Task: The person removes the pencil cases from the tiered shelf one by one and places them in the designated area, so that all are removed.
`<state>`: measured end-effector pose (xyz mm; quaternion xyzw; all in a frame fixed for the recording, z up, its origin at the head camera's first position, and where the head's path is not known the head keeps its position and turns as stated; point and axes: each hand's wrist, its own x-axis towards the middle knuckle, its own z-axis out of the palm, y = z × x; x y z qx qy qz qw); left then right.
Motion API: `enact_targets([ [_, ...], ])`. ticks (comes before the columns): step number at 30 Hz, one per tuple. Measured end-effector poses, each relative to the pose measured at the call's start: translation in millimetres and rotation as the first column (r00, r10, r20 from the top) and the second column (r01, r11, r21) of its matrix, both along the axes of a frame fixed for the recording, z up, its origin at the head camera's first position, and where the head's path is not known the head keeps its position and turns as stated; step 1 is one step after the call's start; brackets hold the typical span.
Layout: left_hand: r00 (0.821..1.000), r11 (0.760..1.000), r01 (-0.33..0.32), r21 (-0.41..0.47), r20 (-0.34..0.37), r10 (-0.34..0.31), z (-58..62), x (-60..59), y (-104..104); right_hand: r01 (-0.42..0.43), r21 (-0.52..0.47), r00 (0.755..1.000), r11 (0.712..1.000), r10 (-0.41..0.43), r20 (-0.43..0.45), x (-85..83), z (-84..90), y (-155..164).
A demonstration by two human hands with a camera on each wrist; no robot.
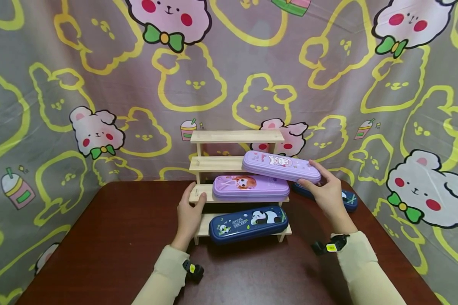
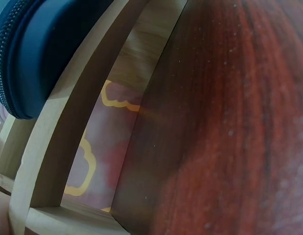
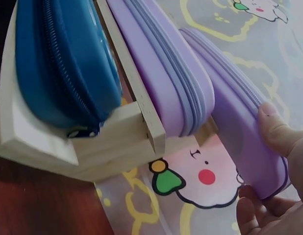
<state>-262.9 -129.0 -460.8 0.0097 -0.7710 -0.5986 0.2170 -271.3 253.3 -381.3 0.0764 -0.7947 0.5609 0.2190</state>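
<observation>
— Which case is in hand?

— The light purple pencil case [image 1: 281, 166]. The right hand [image 1: 325, 193] pinches its right end, thumb on one face and fingers under the other, as the right wrist view shows [image 3: 239, 117]. Its left end lies on the third step of the wooden rack [image 1: 236, 136], counting up from the bottom; its right end sticks out past the rack's right post and sits tilted.

— So it isn't set down yet?

— Not fully, I'd say. It looks partly laid on that step, and the hand has not let go.

— And the other hand?

— The left hand [image 1: 189, 214] grips the rack's left post at the second step, fingers curled round the wood, as if steadying it.

— What already sits on the rack?

— A darker purple case [image 1: 249, 187] with a cartoon girl lies flat on the second step, just below the held one. A navy panda case [image 1: 248, 222] lies on the bottom step. The top step is bare.

— Anything left off the rack?

— One more blue case [image 1: 349, 200] lies on the table [image 1: 110, 237], right of the rack, half hidden behind the right hand. By my reckoning two are placed, one is going on, one waits.

— Behind the rack?

— A cartoon bear cloth [image 1: 99, 84].
</observation>
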Motion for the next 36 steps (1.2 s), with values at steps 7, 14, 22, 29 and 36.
enact_targets([
  [7, 1.000, 1.000, -0.006, 0.002, 0.006, 0.006, 0.0, 0.7, 0.3, 0.096, 0.022, 0.995, 0.995, -0.096, 0.004, 12.9, -5.5, 14.4],
  [14, 1.000, 1.000, -0.009, -0.001, -0.013, 0.009, -2.6, -1.2, 0.2, 0.153, -0.034, 0.988, 0.988, -0.151, 0.040, 27.0, -8.7, 29.2],
  [22, 1.000, 1.000, -0.011, -0.005, -0.014, 0.011, -2.3, -1.5, 0.8, 0.221, -0.111, 0.975, 0.969, -0.216, 0.053, 43.7, -14.9, 49.4],
  [29, 1.000, 1.000, -0.008, 0.000, -0.010, 0.008, -2.7, -1.1, 2.4, 0.350, -0.009, 0.931, 0.937, -0.347, 0.110, 62.4, -20.2, 64.5],
  [36, 1.000, 1.000, -0.012, 0.010, -0.022, 0.012, -0.6, 1.4, 1.3, 0.409, -0.070, 0.904, 0.910, -0.393, 0.168, 70.2, -29.4, 77.1],
])
